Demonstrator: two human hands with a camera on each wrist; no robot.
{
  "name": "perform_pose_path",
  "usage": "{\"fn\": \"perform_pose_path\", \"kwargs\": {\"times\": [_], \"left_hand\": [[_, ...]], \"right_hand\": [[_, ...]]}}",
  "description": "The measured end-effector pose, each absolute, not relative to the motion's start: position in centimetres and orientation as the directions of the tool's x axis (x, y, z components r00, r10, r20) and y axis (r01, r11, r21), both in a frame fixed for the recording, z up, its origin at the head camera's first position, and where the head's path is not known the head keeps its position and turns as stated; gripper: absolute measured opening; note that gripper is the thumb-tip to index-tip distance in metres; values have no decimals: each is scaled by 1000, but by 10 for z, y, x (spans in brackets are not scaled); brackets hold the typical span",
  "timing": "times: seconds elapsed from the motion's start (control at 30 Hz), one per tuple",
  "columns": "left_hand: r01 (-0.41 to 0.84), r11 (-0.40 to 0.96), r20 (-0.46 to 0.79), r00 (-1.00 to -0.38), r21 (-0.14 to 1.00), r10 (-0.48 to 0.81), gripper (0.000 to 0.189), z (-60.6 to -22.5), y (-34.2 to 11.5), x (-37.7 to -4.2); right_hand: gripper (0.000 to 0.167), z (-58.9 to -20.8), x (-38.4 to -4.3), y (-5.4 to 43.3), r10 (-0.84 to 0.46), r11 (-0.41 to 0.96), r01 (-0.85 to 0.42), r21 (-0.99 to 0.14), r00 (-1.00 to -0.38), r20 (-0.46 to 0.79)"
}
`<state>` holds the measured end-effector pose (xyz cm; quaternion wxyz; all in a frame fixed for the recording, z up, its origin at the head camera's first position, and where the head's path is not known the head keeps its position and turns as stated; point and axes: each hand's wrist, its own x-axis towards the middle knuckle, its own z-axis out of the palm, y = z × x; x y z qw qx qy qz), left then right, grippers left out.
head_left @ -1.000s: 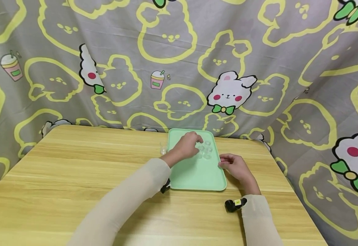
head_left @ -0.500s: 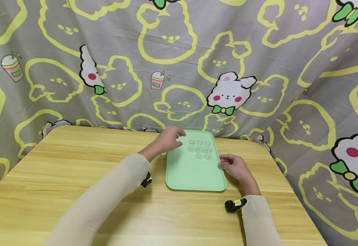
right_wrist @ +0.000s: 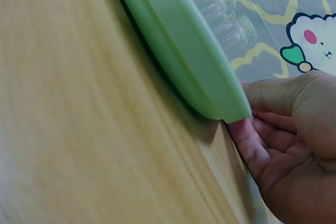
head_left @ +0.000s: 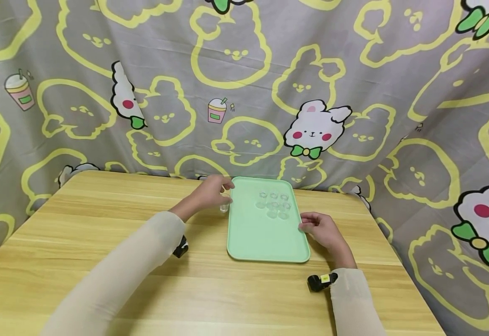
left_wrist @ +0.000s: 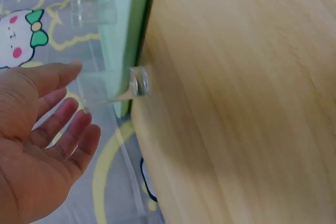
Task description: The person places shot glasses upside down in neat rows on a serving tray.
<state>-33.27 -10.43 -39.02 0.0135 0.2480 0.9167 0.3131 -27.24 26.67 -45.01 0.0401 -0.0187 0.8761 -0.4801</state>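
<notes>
A clear shot glass (head_left: 224, 206) stands upright on the table, just left of a light green tray (head_left: 261, 240). My left hand (head_left: 212, 192) is beside that glass. In the left wrist view, thumb and fingers of the left hand (left_wrist: 50, 129) are spread apart, with the tips close to the mouth of the glass (left_wrist: 113, 86). Several more clear glasses (head_left: 274, 200) stand grouped on the far right part of the tray. At the tray's right edge, my right hand (head_left: 321, 228) pinches the rim, thumb on one side and fingers on the other, as the right wrist view shows.
The wooden table (head_left: 114, 233) reaches back to a grey patterned curtain (head_left: 244, 93), which also hangs along the right side. Black wrist cameras sit at both cuffs, the right camera (head_left: 321, 282) close over the table.
My left hand has moved left from over the glasses on the tray to the single glass beside it. The right hand has stayed at the tray's edge.
</notes>
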Motion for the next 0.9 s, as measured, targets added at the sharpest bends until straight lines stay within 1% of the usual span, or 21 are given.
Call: {"fn": "perform_pose_path", "kwargs": {"times": [0.23, 0.57, 0.9], "left_hand": [[439, 676, 103, -873, 592, 477, 45, -398, -114, -333], [439, 645, 107, -867, 625, 487, 42, -411, -120, -334], [397, 643, 59, -875, 655, 480, 44, -422, -124, -336]], "right_hand": [[38, -451, -272, 267, -74, 537, 2, -843, -996, -50], [38, -451, -274, 268, -74, 527, 5, -850, -996, -52], [37, -452, -274, 268, -68, 538, 6, -843, -996, -50]]}}
